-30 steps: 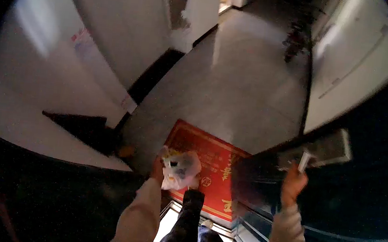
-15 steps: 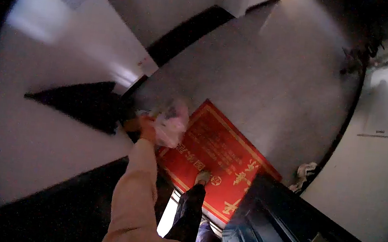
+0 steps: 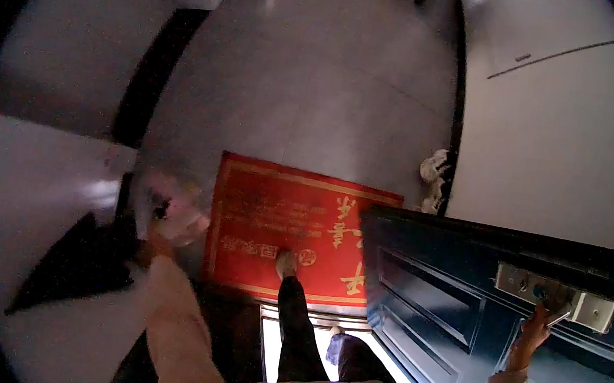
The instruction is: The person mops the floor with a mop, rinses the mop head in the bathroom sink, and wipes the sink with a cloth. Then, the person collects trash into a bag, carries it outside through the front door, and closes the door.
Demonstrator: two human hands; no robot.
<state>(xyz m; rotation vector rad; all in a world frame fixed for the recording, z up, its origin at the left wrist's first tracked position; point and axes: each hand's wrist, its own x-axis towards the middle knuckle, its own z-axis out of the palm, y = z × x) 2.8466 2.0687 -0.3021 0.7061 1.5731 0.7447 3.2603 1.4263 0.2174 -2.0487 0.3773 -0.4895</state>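
Note:
My left hand (image 3: 153, 249), dim and blurred, is closed on a thin see-through plastic bag (image 3: 177, 215) with something pinkish and dark inside. The bag hangs at the left edge of the red doormat (image 3: 275, 210), which bears gold characters. On the right, my right hand (image 3: 532, 331) grips the door handle (image 3: 559, 317). This handle sits on a metal lock plate (image 3: 515, 279) fixed to the dark blue panelled door (image 3: 431, 294). The door stands open, and my fingers partly hide the handle.
One of my shoes (image 3: 286, 262) is on the mat; the other foot (image 3: 336, 337) is at the bright doorway sill. Pale crumpled things (image 3: 434, 176) lie by the right wall. A white cabinet (image 3: 559, 143) rises there. A dark triangular shape (image 3: 78, 265) is at left.
My view has turned, so the mat now lies straighter. My right hand and the door handle have come fully into view. The bag, in my left hand, shows farther left.

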